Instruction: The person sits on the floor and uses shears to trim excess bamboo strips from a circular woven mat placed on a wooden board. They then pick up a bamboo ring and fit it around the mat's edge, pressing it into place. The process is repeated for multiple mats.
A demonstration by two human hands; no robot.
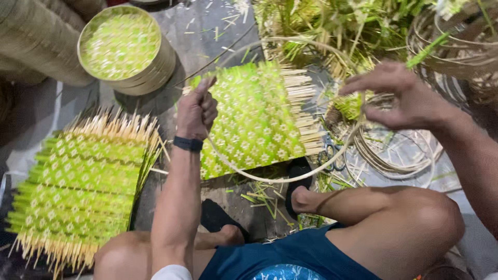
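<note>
You sit low on the floor (207, 31) with a thin cane hoop (290, 179) bent between your hands, above a green-and-pale woven mat (254, 119) whose loose strip ends stick out along its right edge. Your left hand (196, 111) is closed in a fist around one side of the hoop, just over the mat's left edge; your right hand (402, 96) pinches the other side with fingers curled, out past the mat near a pile of coiled cane rings (399, 153). The hoop arcs round the top and bottom of the mat, so the step in hand looks like sizing the rim to the woven panel. The next move would seem to call for a steady grip at both ends, since the springy cane could slip and snap back. A stack of similar mats (83, 186) lies at your left knee, and a finished round basket (124, 46) stands beyond it, with green cuttings (321, 26) heaped behind.
</note>
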